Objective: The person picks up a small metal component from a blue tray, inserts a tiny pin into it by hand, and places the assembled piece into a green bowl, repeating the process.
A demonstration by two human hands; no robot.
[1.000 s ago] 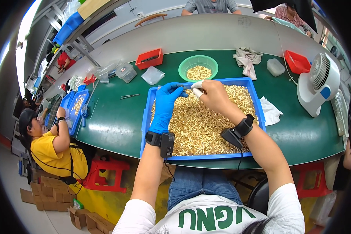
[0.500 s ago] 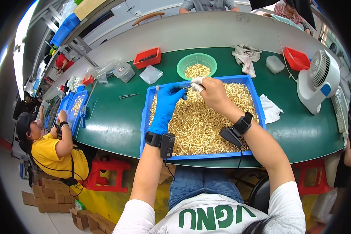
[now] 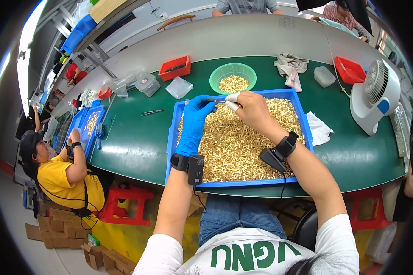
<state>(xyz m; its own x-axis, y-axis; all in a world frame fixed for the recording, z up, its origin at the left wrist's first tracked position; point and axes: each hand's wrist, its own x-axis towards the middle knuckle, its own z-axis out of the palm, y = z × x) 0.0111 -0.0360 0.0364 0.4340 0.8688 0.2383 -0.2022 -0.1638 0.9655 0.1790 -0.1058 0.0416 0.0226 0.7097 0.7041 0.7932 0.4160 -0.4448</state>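
Observation:
My left hand [image 3: 193, 120], in a blue glove, hovers over the far left part of a blue tray [image 3: 169, 153] heaped with small brass-coloured pieces [image 3: 243, 153]. Its thumb and forefinger pinch one end of a thin metal rod [image 3: 220, 101]. From the right, my right hand [image 3: 254, 112] closes on the rod's other end, with white covers on its fingertips. The rod lies roughly level between both hands. Whether a small piece sits on it is too fine to make out. Just beyond, a green basket [image 3: 214, 79] contains more of the pieces.
Tweezers [image 3: 152, 112] lie left of the tray. Behind are a red bin [image 3: 175, 68], clear plastic boxes [image 3: 147, 85] and a grey cloth [image 3: 291, 68]. A white fan [image 3: 376, 94] and a white cloth [image 3: 319, 128] are at right. A person in yellow [image 3: 69, 178] works at left.
My hands have drawn slightly apart, and more of the thin rod shows between them. Both hands still pinch it above the tray.

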